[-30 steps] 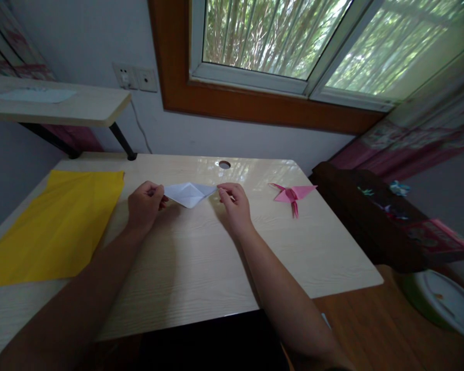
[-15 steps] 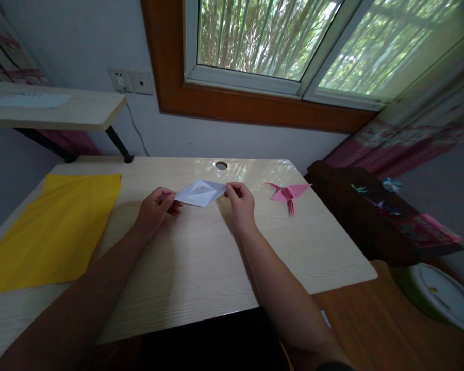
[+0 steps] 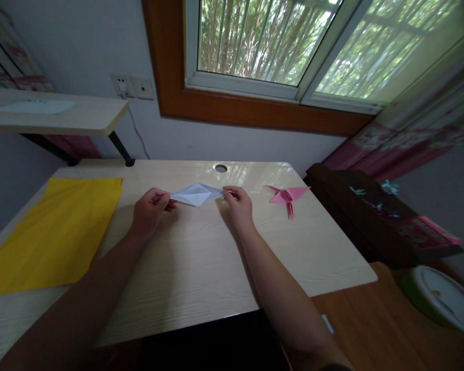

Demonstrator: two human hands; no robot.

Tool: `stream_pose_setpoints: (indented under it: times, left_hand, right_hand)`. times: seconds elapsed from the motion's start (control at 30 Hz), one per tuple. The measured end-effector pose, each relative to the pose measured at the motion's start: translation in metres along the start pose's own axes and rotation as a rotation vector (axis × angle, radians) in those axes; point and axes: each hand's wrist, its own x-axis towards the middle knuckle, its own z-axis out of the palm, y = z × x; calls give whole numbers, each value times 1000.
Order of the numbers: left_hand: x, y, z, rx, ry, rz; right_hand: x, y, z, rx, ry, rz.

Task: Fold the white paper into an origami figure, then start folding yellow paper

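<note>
A folded white sheet of paper [image 3: 196,195], diamond-like with long points to either side, is stretched between my two hands above the desk. My left hand [image 3: 150,210] pinches its left tip between thumb and fingers. At the opposite tip, my right hand [image 3: 238,205] has the paper between thumb and forefinger. To the right of that hand, a pink origami crane [image 3: 288,196] lies on the pale wooden desk [image 3: 201,268]. Some fingertips are hidden behind the paper.
A large yellow sheet [image 3: 54,232] covers the desk's left side. Behind it stands a raised shelf [image 3: 100,116] on black legs. A cable hole [image 3: 220,168] is near the back edge. Beyond the right edge are a dark wooden cabinet [image 3: 344,216] and a white-lidded bin [image 3: 444,293].
Both hands have shifted slightly left with the folded paper, which looks a bit flatter and more drawn out. The pink crane has stayed on the desk.
</note>
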Motion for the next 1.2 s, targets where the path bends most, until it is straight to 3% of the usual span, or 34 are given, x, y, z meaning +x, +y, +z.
stream_pose_setpoints:
  times: [0.17, 0.27, 0.4, 0.57, 0.87, 1.2]
  left_hand:
    - [-3, 1, 3, 73, -53, -23]
    - [-7, 6, 5, 98, -97, -36]
    - [-10, 11, 8, 88, -125, -60]
    - [-7, 7, 7, 66, -126, -104]
    - [4, -1, 3, 45, -4, -223]
    - [10, -12, -2, 12, 0, -266]
  right_hand:
    - [-8, -11, 0, -388, -97, -384]
    - [-12, -19, 1, -580, -198, -512]
    - [-14, -21, 2, -673, -292, -514]
    - [-12, -13, 0, -628, -336, -524]
    - [-9, -10, -3, -496, -467, -539]
    - [-7, -6, -2, -374, -413, -491]
